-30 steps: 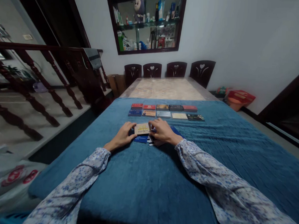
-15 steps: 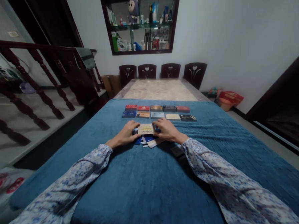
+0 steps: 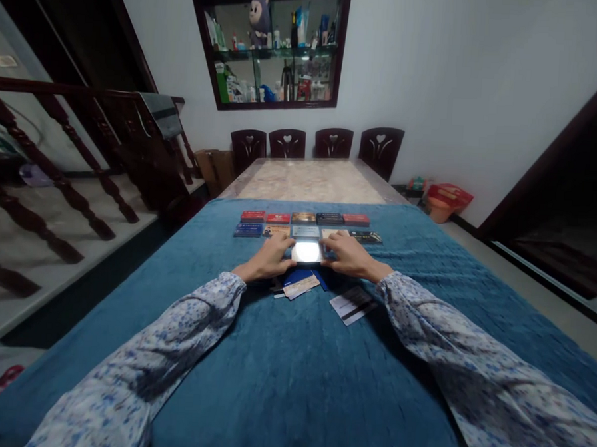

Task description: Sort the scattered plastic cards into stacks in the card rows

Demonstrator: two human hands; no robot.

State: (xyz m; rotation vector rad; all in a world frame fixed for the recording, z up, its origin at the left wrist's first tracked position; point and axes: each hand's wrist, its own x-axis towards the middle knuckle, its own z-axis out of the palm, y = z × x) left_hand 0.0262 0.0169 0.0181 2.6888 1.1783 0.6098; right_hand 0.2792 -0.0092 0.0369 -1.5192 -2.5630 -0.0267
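Note:
Between my two hands is a small stack of cards [image 3: 307,253], its top face washed out by bright glare. My left hand [image 3: 271,257] grips its left edge, fingers bent along the far side and thumb near. The right edge is pinched by my right hand [image 3: 351,257]. Below them, a loose fan of blue and beige cards [image 3: 301,285] lies on the blue cloth [image 3: 270,382]. A pale card with a dark stripe [image 3: 353,305] rests apart near my right wrist. Just beyond my hands are two rows of card stacks, including a dark blue one [image 3: 249,230] and a black one [image 3: 367,238].
The far row holds red [image 3: 277,218], gold [image 3: 303,218] and dark stacks [image 3: 329,219]. Past the cloth, a marble tabletop [image 3: 308,180] leads to several dark chairs [image 3: 286,144]. A wooden railing [image 3: 80,92] runs along the left.
The held stack has tilted into glare, hiding its yellow-and-white face. Both hands have shifted right and slightly farther over the table. The striped card by my right wrist is now uncovered. The view has shifted slightly.

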